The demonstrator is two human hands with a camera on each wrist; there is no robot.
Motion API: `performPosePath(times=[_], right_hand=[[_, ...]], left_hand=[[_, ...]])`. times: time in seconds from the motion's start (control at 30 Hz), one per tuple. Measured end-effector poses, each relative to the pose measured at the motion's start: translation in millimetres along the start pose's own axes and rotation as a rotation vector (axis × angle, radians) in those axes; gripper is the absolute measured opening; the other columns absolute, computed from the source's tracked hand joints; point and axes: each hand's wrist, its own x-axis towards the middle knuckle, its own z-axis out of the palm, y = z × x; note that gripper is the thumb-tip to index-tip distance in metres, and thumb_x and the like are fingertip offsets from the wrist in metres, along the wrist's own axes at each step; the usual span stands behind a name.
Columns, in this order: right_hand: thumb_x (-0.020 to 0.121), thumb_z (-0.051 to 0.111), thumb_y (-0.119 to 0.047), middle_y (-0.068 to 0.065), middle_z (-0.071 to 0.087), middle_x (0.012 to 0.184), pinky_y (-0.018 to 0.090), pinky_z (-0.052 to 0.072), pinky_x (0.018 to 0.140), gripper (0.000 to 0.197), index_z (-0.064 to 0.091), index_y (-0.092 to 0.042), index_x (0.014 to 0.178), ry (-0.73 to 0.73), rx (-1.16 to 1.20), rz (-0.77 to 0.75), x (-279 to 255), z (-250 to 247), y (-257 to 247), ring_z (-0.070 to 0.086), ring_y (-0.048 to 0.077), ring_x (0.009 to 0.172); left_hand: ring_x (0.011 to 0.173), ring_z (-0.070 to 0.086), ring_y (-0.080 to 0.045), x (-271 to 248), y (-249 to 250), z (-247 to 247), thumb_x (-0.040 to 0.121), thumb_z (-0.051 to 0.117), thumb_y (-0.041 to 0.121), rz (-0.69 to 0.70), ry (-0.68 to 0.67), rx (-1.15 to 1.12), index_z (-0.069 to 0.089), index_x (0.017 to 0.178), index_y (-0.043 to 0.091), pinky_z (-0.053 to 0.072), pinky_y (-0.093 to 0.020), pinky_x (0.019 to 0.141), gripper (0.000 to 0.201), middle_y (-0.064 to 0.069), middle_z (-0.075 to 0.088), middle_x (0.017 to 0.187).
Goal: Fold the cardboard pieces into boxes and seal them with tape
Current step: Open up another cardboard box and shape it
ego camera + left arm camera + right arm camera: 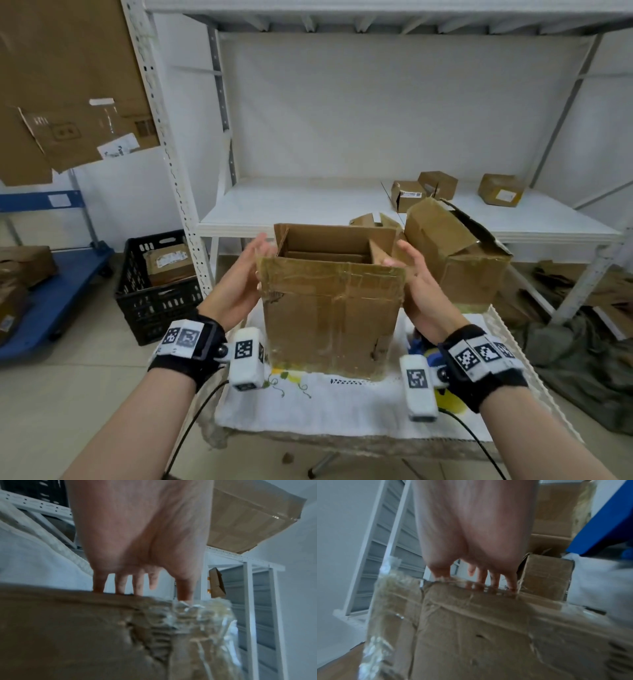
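A worn brown cardboard box with old clear tape on it stands upright on a white cloth, its top open and its flaps standing up. My left hand lies flat against the box's upper left side with straight fingers. My right hand mirrors it on the upper right side. In the left wrist view the left hand reaches the top edge of the box with its fingertips. The right wrist view shows the right hand touching the taped upper edge of the box.
The white cloth covers a small table. A second open box stands close on the right, and a blue object lies behind my right wrist. Small boxes sit on the white shelf. A black crate and a blue cart stand at left.
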Motion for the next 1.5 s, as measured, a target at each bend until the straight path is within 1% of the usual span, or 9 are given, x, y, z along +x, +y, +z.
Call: performPosePath(times=[0.3, 0.47, 0.63, 0.8, 0.87, 1.0, 1.17, 1.33, 1.5], right_hand=[[0.101, 0.052, -0.009, 0.005, 0.063, 0.137, 0.03, 0.054, 0.092, 0.056, 0.037, -0.024, 0.152, -0.013, 0.016, 0.001, 2.3, -4.4, 9.9, 0.061, 0.024, 0.126], [0.102, 0.052, -0.007, 0.005, 0.066, 0.133, 0.036, 0.055, 0.094, 0.057, 0.036, -0.024, 0.154, 0.025, -0.007, -0.017, 8.2, -1.8, 12.3, 0.064, 0.023, 0.121], [0.103, 0.052, -0.004, 0.009, 0.066, 0.131, 0.035, 0.058, 0.085, 0.059, 0.034, -0.028, 0.154, 0.054, -0.02, -0.033, 5.4, -2.3, 10.9, 0.067, 0.023, 0.115], [0.102, 0.052, 0.0, 0.012, 0.065, 0.134, 0.04, 0.059, 0.089, 0.061, 0.035, -0.029, 0.153, 0.059, -0.047, -0.033, 0.2, -7.1, 10.6, 0.066, 0.029, 0.119], [0.102, 0.052, 0.001, 0.012, 0.065, 0.133, 0.041, 0.058, 0.092, 0.061, 0.036, -0.029, 0.152, 0.06, -0.054, -0.035, -1.0, -5.1, 10.9, 0.065, 0.029, 0.12], [0.107, 0.047, -0.014, 0.007, 0.065, 0.134, 0.045, 0.054, 0.1, 0.04, 0.048, -0.033, 0.142, 0.094, -0.042, -0.071, -5.6, 2.9, 12.8, 0.062, 0.027, 0.125], [0.095, 0.046, -0.064, -0.001, 0.069, 0.128, 0.053, 0.04, 0.114, 0.042, 0.064, -0.041, 0.125, 0.119, 0.042, -0.107, -16.0, 15.5, 9.8, 0.062, 0.022, 0.124], [0.095, 0.07, -0.018, -0.001, 0.039, 0.153, 0.031, 0.047, 0.102, 0.072, 0.032, -0.045, 0.151, 0.059, -0.116, -0.132, -5.7, 13.3, 15.9, 0.046, 0.015, 0.136], [0.095, 0.068, -0.011, 0.001, 0.032, 0.156, 0.042, 0.043, 0.113, 0.075, 0.03, -0.051, 0.147, 0.039, -0.128, -0.087, 1.6, 8.8, 11.9, 0.041, 0.021, 0.14]], left_hand=[[0.091, 0.069, -0.011, 0.9, -18.1, 7.9, 0.108, 0.04, 0.035, -0.073, -0.003, 0.152, 0.064, 0.117, 0.035, 0.048, -0.03, 0.084, 0.026, 0.004, 0.078, 0.1], [0.119, 0.06, -0.022, 0.4, -14.4, 8.3, 0.1, 0.052, 0.036, -0.06, -0.019, 0.156, 0.039, 0.15, 0.03, 0.049, -0.033, 0.087, 0.052, -0.002, 0.064, 0.128], [0.128, 0.056, -0.019, -5.4, -12.1, 14.8, 0.096, 0.064, 0.022, 0.236, 0.14, 0.278, 0.059, 0.125, 0.023, 0.057, -0.039, 0.093, 0.029, 0.007, 0.055, 0.141], [0.132, 0.054, -0.014, -26.6, -17.7, 18.9, 0.091, 0.023, 0.083, 0.181, 0.058, 0.302, 0.067, 0.129, 0.034, 0.035, -0.041, 0.115, 0.076, 0.002, 0.066, 0.133], [0.119, 0.059, 0.005, -29.6, -18.4, 21.1, 0.09, 0.042, 0.076, 0.188, 0.025, 0.402, 0.068, 0.121, 0.036, 0.037, -0.03, 0.111, 0.057, 0.02, 0.071, 0.119], [0.107, 0.07, -0.01, -24.3, -13.3, 23.3, 0.078, 0.076, 0.053, 0.205, 0.09, 0.501, 0.072, 0.115, 0.028, 0.055, -0.035, 0.096, 0.045, 0.011, 0.075, 0.11], [0.121, 0.058, -0.008, -15.3, -10.8, 17.1, 0.065, 0.089, 0.054, 0.186, 0.143, 0.531, 0.058, 0.114, 0.033, 0.049, -0.036, 0.101, 0.062, 0.009, 0.063, 0.126], [0.119, 0.052, -0.003, -10.8, -6.1, 18.7, 0.075, 0.086, 0.041, 0.191, 0.113, 0.684, 0.062, 0.115, 0.03, 0.042, -0.041, 0.112, 0.048, 0.011, 0.056, 0.123], [0.136, 0.033, -0.008, -6.0, 16.4, 31.4, 0.074, 0.089, 0.034, 0.27, 0.075, 0.924, 0.037, 0.147, 0.031, 0.026, -0.03, 0.115, 0.089, 0.002, 0.029, 0.152]])
